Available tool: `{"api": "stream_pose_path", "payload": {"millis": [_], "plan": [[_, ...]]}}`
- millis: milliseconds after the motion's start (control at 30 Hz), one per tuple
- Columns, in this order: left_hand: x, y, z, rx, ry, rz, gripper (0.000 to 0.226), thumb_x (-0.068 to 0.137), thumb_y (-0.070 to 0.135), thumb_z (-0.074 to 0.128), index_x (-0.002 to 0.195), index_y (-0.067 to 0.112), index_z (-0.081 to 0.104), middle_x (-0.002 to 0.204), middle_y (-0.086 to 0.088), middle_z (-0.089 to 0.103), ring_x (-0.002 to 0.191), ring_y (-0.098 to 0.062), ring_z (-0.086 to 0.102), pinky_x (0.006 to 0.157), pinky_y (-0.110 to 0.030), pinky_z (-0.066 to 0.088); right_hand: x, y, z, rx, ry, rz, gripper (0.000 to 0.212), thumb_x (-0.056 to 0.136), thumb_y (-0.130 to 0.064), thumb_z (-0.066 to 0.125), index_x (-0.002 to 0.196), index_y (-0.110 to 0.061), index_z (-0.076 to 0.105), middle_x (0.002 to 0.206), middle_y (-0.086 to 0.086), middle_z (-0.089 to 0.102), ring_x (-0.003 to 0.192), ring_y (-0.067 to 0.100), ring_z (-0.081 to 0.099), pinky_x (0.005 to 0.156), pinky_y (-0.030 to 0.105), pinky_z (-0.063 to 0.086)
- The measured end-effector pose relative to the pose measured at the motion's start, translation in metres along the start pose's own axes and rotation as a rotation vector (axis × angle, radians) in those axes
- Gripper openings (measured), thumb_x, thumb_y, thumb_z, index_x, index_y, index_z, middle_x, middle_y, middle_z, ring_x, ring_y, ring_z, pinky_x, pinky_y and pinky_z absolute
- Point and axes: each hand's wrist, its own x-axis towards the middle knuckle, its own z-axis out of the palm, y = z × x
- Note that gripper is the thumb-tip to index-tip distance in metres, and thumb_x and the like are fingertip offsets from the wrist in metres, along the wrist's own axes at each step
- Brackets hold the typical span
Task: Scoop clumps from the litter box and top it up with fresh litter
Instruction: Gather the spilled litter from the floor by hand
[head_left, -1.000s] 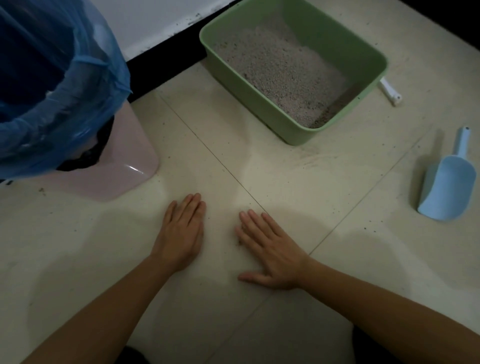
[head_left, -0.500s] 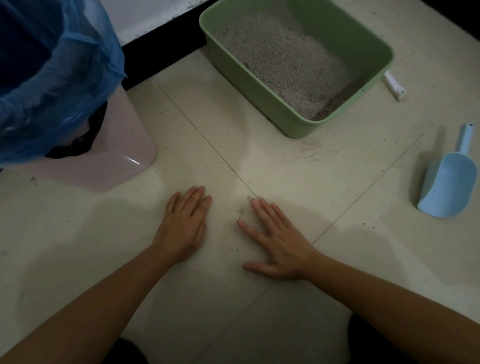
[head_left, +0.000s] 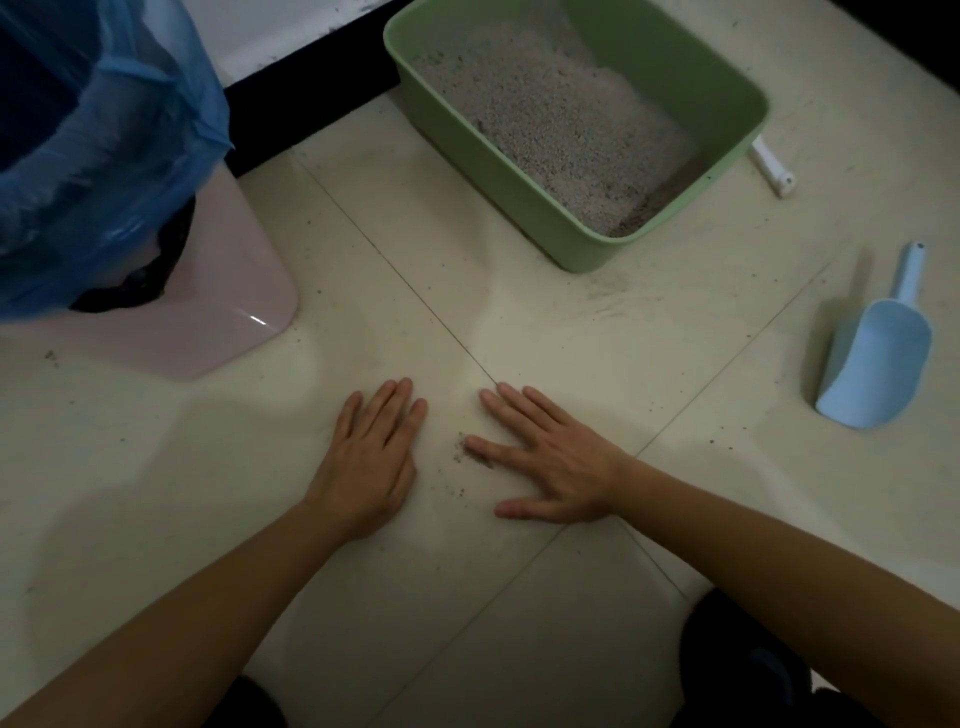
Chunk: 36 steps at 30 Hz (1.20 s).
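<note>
left hand (head_left: 371, 467): lower centre of frame, palm down flat on the floor (head_left: 156, 467); fingers (head_left: 395, 405) straight and close together, holding nothing
right hand (head_left: 556, 467): just right of the left, also palm down on the tiles; fingers (head_left: 524, 410) straight and splayed, thumb out toward the bottom of frame, holding nothing
hands: apart, not touching, w/ a narrow strip of tile between
spilled grains (head_left: 460, 449): small patch of litter bits on the floor in that strip, right at the tip of the right index finger
litter box (head_left: 483, 161): green rectangular tub, upper centre-right of frame, on the floor well beyond the hands
litter (head_left: 561, 119): pale grey granules inside the box, uneven, w/ a darker brownish patch in the corner nearest the lower right
blue scoop (head_left: 878, 358): right edge of frame, lying on the floor, handle pointing up-frame, apart from box and hands
white handle (head_left: 771, 169): pokes out from behind the box's right corner; rest hidden
pink bin (head_left: 208, 312): upper left, lined w/ a blue bag (head_left: 104, 156) hanging over its rim
floor grit: scattered specks near the box's front corner
</note>
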Motion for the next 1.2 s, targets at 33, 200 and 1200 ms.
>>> {"api": "stream_pose_path", "payload": {"millis": [33,200,1200], "plan": [[-0.001,0.002,0.0,-0.01,-0.002,0.005,0.061,0.095,0.034,0.026,0.151,0.011,0.032,0.16,-0.015,0.019,0.149,-0.028,0.014,0.117,-0.054,0.015,-0.004,0.0,0.002,0.047,0.024,0.036,0.077,0.095,-0.072,0.028,0.158,-0.034,0.003,0.164,0.013,-0.014,0.151,0.028,-0.017,0.123,0.049,0.005],[-0.004,0.027,0.003,-0.064,0.008,0.17,0.055,0.096,0.036,0.033,0.148,0.018,0.038,0.16,-0.015,0.02,0.149,-0.028,0.015,0.116,-0.057,0.016,-0.021,0.006,0.013,0.116,0.182,0.143,0.067,0.097,-0.063,0.043,0.152,-0.026,0.037,0.156,0.013,0.031,0.145,0.031,0.026,0.114,0.05,0.028],[0.005,0.066,0.018,-0.296,0.321,-0.007,0.033,0.096,0.024,0.053,0.115,0.001,0.067,0.09,-0.007,0.055,0.082,-0.018,0.043,0.067,-0.033,0.046,-0.001,0.03,0.014,0.44,0.596,0.352,0.029,0.094,-0.032,0.058,0.092,-0.009,0.074,0.087,0.005,0.069,0.079,0.021,0.064,0.076,0.031,0.054]]}}
